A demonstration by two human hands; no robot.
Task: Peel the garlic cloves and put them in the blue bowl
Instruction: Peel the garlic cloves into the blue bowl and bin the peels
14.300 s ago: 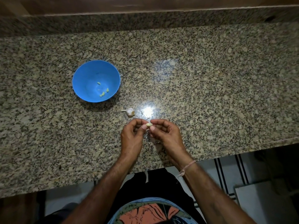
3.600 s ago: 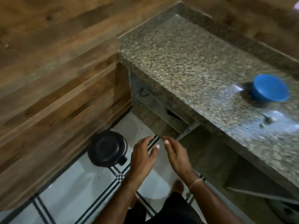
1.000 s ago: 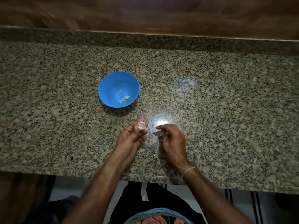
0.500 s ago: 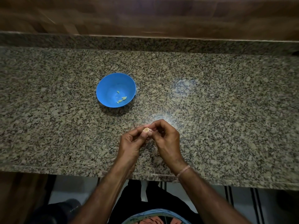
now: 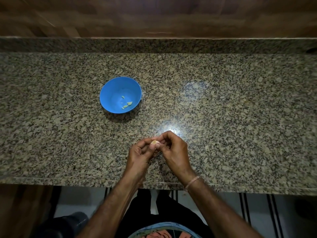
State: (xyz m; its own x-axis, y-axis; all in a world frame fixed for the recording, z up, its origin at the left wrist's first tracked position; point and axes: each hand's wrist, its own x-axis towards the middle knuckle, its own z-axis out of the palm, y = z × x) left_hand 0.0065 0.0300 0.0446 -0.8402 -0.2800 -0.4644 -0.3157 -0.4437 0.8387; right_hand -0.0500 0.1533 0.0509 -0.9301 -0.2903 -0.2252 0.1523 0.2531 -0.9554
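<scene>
A small pale piece of garlic (image 5: 154, 142) sits between the fingertips of both hands, just above the granite counter (image 5: 231, 117) near its front edge. My left hand (image 5: 139, 156) pinches it from the left with thumb and fingers. My right hand (image 5: 173, 151) pinches it from the right, fingers curled over it. The blue bowl (image 5: 113, 91) stands on the counter up and to the left of the hands, with several peeled cloves (image 5: 127, 104) lying at its bottom.
A granite upstand and a wooden wall (image 5: 154, 16) run along the back of the counter. Below the front edge I see a tiled floor with dark stripes (image 5: 243, 208) and a dark round object (image 5: 68, 222) at lower left.
Both hands came back from the floor side to the counter. In the last second the right hand closed in on the garlic held by the left; since then the hands barely moved.
</scene>
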